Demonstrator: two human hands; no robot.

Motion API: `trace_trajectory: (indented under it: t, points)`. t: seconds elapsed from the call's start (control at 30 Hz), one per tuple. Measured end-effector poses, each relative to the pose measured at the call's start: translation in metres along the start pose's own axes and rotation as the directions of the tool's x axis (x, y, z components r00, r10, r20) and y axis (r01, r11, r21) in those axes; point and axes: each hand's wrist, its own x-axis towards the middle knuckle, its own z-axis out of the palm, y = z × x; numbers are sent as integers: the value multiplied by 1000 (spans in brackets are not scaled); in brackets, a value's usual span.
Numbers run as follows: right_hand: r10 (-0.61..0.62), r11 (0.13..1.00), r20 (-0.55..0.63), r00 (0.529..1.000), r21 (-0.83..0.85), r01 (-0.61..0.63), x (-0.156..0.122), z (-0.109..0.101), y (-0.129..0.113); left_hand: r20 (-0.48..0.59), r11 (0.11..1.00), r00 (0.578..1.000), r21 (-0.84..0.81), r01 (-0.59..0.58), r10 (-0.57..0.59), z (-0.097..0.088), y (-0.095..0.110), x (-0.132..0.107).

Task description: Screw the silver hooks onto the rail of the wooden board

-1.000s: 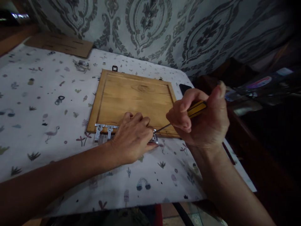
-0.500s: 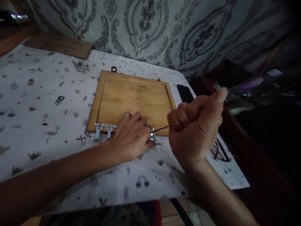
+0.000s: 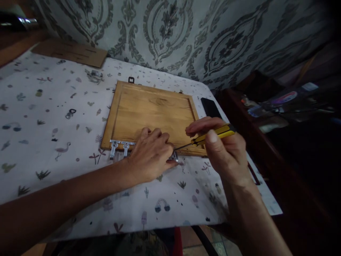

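Note:
A framed wooden panel (image 3: 156,110) lies flat on the table. Along its near edge sit metal hinges (image 3: 114,148), two in plain sight left of my left hand. My left hand (image 3: 151,154) rests on that edge with curled fingers, gripping another hinge (image 3: 174,155) that is mostly covered. In my right hand (image 3: 226,145) is a screwdriver (image 3: 213,136) with a yellow and black handle, lying between thumb and fingers, the fingers loosely spread. Its shaft slants down left to the covered hinge; my left fingers partly hide the tip.
A patterned cloth (image 3: 61,170) covers the table. Around the panel lie a black phone-like slab (image 3: 210,107), a small metal ring piece (image 3: 71,113), a clump of metal parts (image 3: 94,76) and a cardboard sheet (image 3: 71,52). A plastic bottle (image 3: 285,99) lies off to the right.
My right hand has turned and loosened from a closed fist, so the screwdriver's handle now shows. My left hand stays on the hinge. The view has shifted slightly.

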Motion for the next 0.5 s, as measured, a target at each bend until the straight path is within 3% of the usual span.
trace_trajectory:
  t: [0.1,0.17,0.5]
  points:
    - [31,987,148,988,-164,-7,-5,-9,0,3,1000,1000,12,3,-4,-1,1,0]
    - [75,978,182,980,-205,-37,-8,-11,1,17,1000,1000,7,6,-6,-1,1,-1]
    - [175,964,146,974,-226,-140,-32,3,17,33,1000,999,14,5,-6,-3,2,0]
